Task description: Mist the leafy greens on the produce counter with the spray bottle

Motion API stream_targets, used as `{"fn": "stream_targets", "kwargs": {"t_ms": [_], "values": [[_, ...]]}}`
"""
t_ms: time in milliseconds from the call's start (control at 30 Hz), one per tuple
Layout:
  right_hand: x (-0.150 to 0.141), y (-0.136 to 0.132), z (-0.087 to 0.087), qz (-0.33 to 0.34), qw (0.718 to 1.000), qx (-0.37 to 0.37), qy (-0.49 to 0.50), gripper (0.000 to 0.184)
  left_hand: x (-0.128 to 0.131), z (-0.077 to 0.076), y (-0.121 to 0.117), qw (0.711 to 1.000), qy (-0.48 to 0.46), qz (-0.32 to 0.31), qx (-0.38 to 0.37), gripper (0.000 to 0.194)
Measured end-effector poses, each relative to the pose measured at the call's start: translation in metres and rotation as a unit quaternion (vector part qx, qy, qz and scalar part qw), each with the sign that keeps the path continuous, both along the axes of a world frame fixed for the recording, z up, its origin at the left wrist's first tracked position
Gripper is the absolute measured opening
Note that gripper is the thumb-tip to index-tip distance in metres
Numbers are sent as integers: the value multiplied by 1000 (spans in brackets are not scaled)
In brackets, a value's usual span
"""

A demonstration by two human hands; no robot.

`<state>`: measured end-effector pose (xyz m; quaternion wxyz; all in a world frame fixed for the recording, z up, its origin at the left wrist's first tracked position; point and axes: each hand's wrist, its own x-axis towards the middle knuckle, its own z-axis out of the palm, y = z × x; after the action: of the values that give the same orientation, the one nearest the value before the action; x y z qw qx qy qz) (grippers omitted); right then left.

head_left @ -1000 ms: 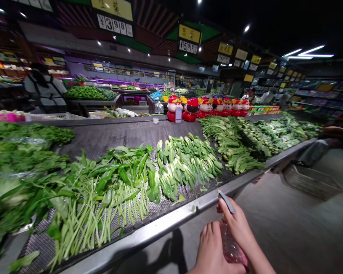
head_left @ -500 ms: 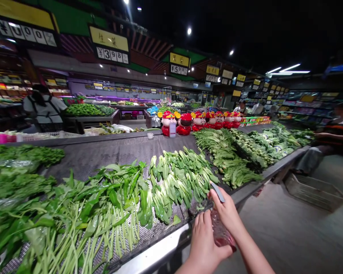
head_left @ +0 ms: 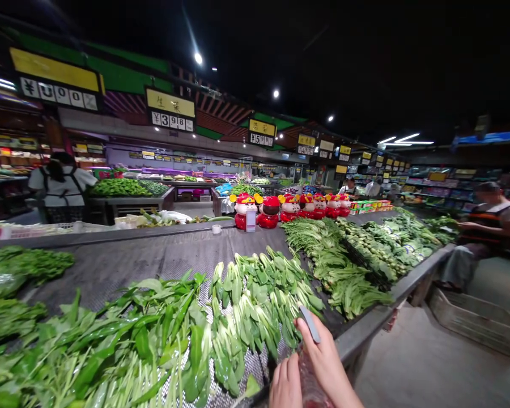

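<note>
At the lower right, my left hand (head_left: pixel 286 382) and my right hand (head_left: pixel 323 360) are both closed around a clear reddish bottle (head_left: pixel 310 379). The bottle's lower end is cut off by the picture's bottom edge. A flat grey strip (head_left: pixel 309 324) sticks up along my right index finger; whether it belongs to the bottle I cannot tell. Just beyond my hands, bunches of leafy greens with pale stems (head_left: pixel 259 306) lie on the sloping mesh shelf. Longer-stemmed greens (head_left: pixel 110 345) spread to the left.
Red-hatted figurines (head_left: pixel 289 209) line the shelf's back edge beside a small white cup (head_left: pixel 216 229). More greens (head_left: pixel 331 266) fill the right side. A plastic crate (head_left: pixel 476 323) sits on the floor near a seated person (head_left: pixel 488 221). Another person (head_left: pixel 63 187) stands back left. Price signs (head_left: pixel 170 110) hang overhead.
The view has tilted upward, so the shelf and signs sit lower in the picture. My hands appear lower and slightly left, still around the bottle. More of the seated person shows at the right.
</note>
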<state>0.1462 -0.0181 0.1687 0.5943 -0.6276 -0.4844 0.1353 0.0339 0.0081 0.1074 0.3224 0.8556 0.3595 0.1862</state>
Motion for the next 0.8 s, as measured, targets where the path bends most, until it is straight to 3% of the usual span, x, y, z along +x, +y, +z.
{"fn": "stream_targets", "kwargs": {"t_ms": [167, 300, 467, 800], "values": [[-17, 7, 12, 36, 999, -4, -13, 38, -15, 5, -4, 999, -15, 22, 20, 94], [-32, 9, 14, 49, 998, -23, -26, 35, -31, 15, -15, 998, -25, 60, 12, 91], [-52, 1, 4, 49, 998, -40, -22, 37, -55, 27, -31, 998, -23, 53, -7, 88], [-76, -17, -8, 44, 997, -68, 3, 40, -79, 15, -47, 994, -88, 57, -8, 84]]}}
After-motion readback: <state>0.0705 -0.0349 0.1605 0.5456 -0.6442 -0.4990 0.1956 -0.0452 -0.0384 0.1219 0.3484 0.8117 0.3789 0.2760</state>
